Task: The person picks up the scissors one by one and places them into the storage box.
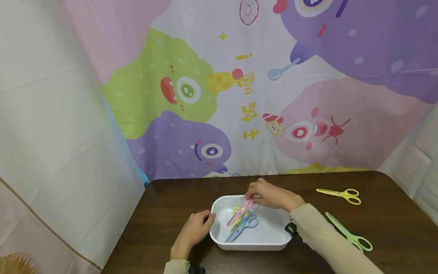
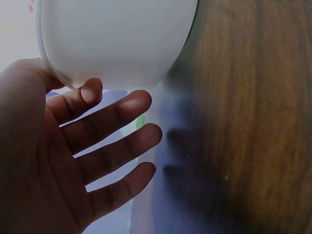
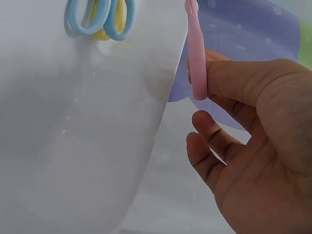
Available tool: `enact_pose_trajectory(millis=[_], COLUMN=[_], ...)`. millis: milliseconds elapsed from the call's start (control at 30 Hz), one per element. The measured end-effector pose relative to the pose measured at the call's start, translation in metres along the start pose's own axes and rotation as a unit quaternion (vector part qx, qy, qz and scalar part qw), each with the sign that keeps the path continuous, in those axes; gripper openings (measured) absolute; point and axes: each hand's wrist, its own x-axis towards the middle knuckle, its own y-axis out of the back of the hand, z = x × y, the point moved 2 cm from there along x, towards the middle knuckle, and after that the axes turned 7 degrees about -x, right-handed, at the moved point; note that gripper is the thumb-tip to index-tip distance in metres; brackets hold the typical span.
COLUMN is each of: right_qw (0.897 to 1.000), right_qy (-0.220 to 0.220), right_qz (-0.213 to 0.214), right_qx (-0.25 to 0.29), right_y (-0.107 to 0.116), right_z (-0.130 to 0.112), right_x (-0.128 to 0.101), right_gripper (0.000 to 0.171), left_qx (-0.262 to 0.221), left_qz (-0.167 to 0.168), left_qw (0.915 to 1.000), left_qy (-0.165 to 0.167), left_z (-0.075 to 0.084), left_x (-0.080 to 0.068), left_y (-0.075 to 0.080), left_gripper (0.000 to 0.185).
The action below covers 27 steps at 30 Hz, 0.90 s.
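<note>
Step in hand: right hand (image 1: 272, 196) pinches pink plastic scissors (image 1: 241, 211) by the blade tip, lower centre, over white plastic tub (image 1: 270, 243). Left hand (image 1: 191, 232), fingers relaxed, steadies the tub's rim. Next move likely calls for letting go inside.

Head view: looks forward and down from above the worktop (image 1: 178, 198), taking in the whole white tray (image 1: 219, 207) and both hands from moderate range. Left wrist view: very close, along the palm toward the fingers (image 2: 122, 146), with the tray's outer wall (image 2: 117, 44) just beyond them. Right wrist view: equally close, facing past the fingers (image 3: 214, 141) into the tray (image 3: 87, 136). All three views share the tray.
</note>
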Motion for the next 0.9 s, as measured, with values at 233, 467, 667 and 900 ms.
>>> enact_pose_trajectory(millis=[233,467,667,900], right_qw=[1.0,0.999,0.999,1.0], right_qy=[-0.016,-0.026,-0.024,-0.01], right_qz=[-0.013,-0.019,-0.017,-0.016], right_qx=[0.009,0.018,0.019,0.021], right_y=[-0.0023,-0.0033,-0.0058,-0.0084], right_z=[-0.0023,-0.0042,-0.0057,-0.0067], right_x=[0.0016,0.0039,0.0058,0.0071], right_gripper=[0.015,0.014,0.014,0.014], left_qx=[0.0,0.001,-0.001,-0.001], left_qz=[0.002,0.004,0.004,0.002], left_qw=[1.0,1.0,1.0,1.0], left_qy=[-0.002,-0.007,-0.005,-0.003], left_z=[-0.0007,-0.0012,-0.0001,0.002], left_x=[-0.0004,-0.0006,-0.0008,-0.0007], left_y=[0.0004,0.0003,0.0005,0.0009], left_gripper=[0.034,0.034,0.034,0.034])
